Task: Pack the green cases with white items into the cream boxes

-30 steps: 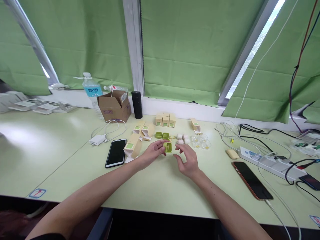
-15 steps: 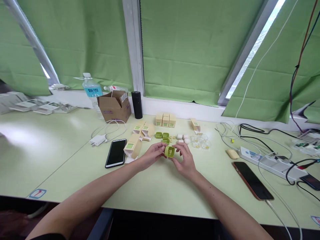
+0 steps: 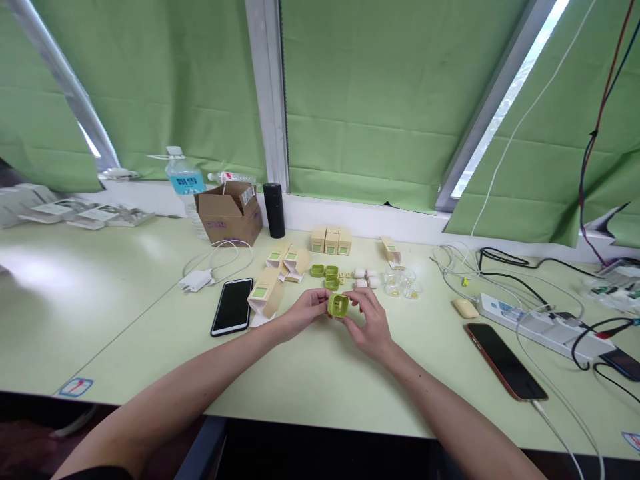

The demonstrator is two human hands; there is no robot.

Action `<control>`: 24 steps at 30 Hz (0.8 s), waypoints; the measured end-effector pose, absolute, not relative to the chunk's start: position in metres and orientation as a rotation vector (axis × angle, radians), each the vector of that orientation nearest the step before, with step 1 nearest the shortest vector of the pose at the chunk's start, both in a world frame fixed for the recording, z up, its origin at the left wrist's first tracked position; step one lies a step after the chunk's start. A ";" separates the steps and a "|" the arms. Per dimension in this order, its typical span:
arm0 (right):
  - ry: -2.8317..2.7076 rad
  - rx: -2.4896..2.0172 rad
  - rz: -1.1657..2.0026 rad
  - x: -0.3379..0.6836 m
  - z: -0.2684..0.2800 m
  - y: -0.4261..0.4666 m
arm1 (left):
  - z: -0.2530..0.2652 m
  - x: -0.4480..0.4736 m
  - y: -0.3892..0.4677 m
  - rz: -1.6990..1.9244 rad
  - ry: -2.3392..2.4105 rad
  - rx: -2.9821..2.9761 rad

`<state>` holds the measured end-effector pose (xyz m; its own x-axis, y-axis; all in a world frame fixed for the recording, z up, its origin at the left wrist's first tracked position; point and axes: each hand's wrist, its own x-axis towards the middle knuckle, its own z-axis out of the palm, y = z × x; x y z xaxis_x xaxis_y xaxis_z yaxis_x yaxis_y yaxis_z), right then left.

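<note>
A small green plastic cup-like case (image 3: 339, 306) is held up over the table between my hands, its open side turned toward me; some small pale part shows inside. My left hand (image 3: 307, 311) pinches its left side. The fingers and thumb of my right hand (image 3: 369, 320) close on its right edge. Just beyond lie several more green cases (image 3: 317, 271), tiny yellowish pieces (image 3: 345, 275), white rounded pieces (image 3: 373, 283) and clear plastic covers (image 3: 411, 289). To the left are opened cream cartons (image 3: 267, 293).
Three closed cream boxes (image 3: 331, 240) stand at the back, with another opened carton (image 3: 391, 252) to their right. A black phone (image 3: 232, 307) lies left; a second phone (image 3: 506, 360), a power strip (image 3: 545, 327) and cables lie right. A cardboard box (image 3: 227, 220) and black cylinder (image 3: 273, 210) stand behind.
The green case has turned slightly, so its open side faces me more squarely. My hands have barely shifted.
</note>
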<state>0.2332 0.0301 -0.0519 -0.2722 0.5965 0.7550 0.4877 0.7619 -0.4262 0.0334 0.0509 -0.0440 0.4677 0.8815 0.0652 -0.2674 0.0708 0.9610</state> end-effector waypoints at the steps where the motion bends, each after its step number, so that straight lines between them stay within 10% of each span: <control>1: -1.926 -0.819 0.133 0.233 -0.052 0.030 | -0.044 0.033 0.051 0.961 0.654 1.190; 24: -1.904 -0.819 0.184 0.235 -0.059 0.033 | -0.047 0.026 0.041 1.191 0.869 2.135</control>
<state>0.2348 0.0335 -0.0594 -0.2573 0.6135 0.7466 0.4589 0.7575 -0.4643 0.0255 0.0405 -0.0472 0.4014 0.7497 0.5262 0.2720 -0.6462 0.7131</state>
